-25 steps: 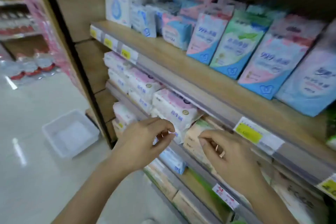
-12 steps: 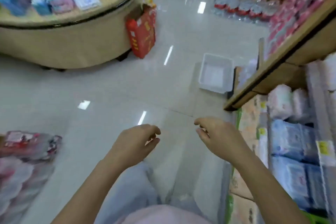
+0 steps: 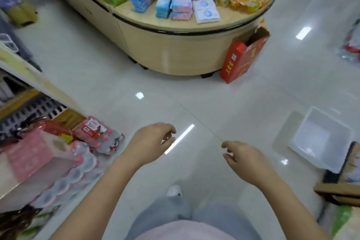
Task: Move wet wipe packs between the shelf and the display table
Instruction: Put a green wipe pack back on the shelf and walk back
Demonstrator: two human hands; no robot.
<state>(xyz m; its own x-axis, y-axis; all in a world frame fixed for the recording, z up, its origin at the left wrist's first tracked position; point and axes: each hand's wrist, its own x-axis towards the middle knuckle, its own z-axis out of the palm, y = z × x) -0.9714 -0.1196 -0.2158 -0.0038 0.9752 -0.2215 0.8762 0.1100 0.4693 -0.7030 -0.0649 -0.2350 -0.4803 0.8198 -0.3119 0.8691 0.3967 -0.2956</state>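
Blue-and-pink wet wipe packs, stacked near the rim of the beige tabletop, presumably for easy reach; left hand and right hand apart above the floor, fingers loosely curled, holding nothing, apparently free for a pickup.

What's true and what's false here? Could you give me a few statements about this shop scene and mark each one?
1. The left hand and right hand hold nothing. True.
2. The wet wipe packs lie scattered on the floor. False: they sit in stacks on the display table.
3. A red box stands on the floor beside the display table's base. True.
4. The white bin on the floor is piled full of packs. False: nothing shows inside it.
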